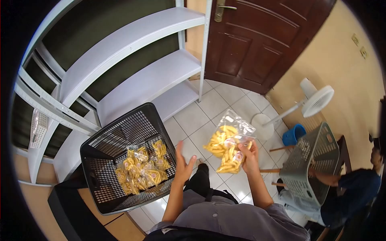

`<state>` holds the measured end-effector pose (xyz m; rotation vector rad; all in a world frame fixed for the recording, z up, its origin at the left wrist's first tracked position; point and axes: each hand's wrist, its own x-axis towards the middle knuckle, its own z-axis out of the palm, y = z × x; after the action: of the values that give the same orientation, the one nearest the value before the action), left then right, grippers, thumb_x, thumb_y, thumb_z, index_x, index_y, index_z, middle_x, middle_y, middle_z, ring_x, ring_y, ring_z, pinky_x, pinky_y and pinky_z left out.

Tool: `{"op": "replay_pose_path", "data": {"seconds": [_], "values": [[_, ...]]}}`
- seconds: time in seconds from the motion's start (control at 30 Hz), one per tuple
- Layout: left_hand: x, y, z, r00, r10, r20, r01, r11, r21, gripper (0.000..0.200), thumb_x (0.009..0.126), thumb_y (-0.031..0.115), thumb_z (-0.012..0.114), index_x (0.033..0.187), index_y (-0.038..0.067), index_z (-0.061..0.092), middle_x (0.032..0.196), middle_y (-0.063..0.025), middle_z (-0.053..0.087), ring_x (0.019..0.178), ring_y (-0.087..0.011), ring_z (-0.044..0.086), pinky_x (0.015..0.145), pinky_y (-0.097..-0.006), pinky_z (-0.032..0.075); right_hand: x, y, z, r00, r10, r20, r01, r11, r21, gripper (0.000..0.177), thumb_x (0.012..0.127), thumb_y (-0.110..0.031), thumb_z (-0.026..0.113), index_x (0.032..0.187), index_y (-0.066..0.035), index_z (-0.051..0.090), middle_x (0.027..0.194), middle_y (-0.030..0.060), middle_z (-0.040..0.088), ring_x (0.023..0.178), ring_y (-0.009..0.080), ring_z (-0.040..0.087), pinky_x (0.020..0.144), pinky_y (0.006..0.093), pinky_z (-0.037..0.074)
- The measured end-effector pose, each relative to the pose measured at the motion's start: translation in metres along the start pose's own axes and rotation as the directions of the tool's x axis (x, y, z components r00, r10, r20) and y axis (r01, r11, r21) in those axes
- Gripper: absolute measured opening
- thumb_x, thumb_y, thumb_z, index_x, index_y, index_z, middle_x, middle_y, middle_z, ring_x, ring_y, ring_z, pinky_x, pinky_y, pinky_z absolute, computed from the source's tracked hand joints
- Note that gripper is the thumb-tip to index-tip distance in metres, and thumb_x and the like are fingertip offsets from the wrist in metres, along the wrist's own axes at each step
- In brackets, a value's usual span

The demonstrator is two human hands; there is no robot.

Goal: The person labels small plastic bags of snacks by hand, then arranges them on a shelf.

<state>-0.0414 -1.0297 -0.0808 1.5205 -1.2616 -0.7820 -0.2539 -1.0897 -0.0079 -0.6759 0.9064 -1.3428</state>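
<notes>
My right hand (250, 156) grips clear plastic packets of yellow stick snacks (225, 141), with the thumb over the front and a round label showing. They hang in front of me above the tiled floor. My left hand (183, 165) is open, its fingers apart, right by the near side of a black plastic basket (94, 168). Inside that basket lie several similar snack packets (138, 170), gathered toward the side closest to me.
White metal shelves (152, 82) stand ahead on the left, and a brown door (257, 40) is at the back. To the right are a white fan (317, 101), a blue bucket (294, 135) and a grey basket (299, 172). Another person (354, 188) sits beside that grey basket.
</notes>
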Motion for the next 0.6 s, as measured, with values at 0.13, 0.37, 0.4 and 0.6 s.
{"op": "replay_pose_path", "data": {"seconds": [0.13,0.37,0.4,0.6], "values": [[0.048,0.054,0.011,0.980,0.014,0.199,0.117,0.769,-0.628,0.085,0.068,0.017,0.066,0.130,0.007,0.010,0.125,-0.0144,0.029,0.112,-0.0233,0.036,0.088,-0.0359,0.035,0.057,0.007,0.035,0.965,0.124,0.233,-0.092,0.985,-0.145,0.028,0.072,0.001,0.060,0.095,-0.003,0.045,0.081,0.0068,0.055,0.072,0.0133,0.057,0.062,0.0244,0.048],[0.128,0.074,0.006,0.998,-0.060,0.025,0.062,0.763,-0.643,0.090,0.055,0.000,0.074,0.126,0.008,0.019,0.120,-0.0097,0.034,0.103,-0.0199,0.045,0.080,-0.0309,0.045,0.150,-0.002,0.118,0.900,0.115,0.421,0.032,0.945,-0.325,0.030,0.074,-0.001,0.058,0.099,-0.003,0.041,0.085,0.0078,0.056,0.075,0.0133,0.058,0.065,0.0238,0.048],[0.138,0.078,0.006,0.999,-0.014,-0.035,-0.012,0.766,-0.642,0.089,0.056,-0.001,0.073,0.126,0.007,0.019,0.119,-0.0094,0.035,0.103,-0.0200,0.045,0.081,-0.0310,0.045,0.160,-0.005,0.132,0.902,0.107,0.418,0.027,0.953,-0.302,0.030,0.074,-0.002,0.059,0.099,-0.002,0.041,0.085,0.0078,0.056,0.076,0.0127,0.057,0.064,0.0230,0.047],[0.191,0.093,-0.013,0.971,-0.052,-0.231,-0.100,0.795,-0.598,0.070,0.065,-0.006,0.064,0.122,0.004,0.024,0.113,-0.0086,0.041,0.103,-0.0186,0.045,0.084,-0.0322,0.042,0.213,0.006,0.184,0.818,0.104,0.566,-0.002,0.984,-0.178,0.041,0.074,-0.001,0.058,0.108,-0.002,0.035,0.098,0.0102,0.051,0.089,0.0145,0.053,0.074,0.0245,0.044]]}}
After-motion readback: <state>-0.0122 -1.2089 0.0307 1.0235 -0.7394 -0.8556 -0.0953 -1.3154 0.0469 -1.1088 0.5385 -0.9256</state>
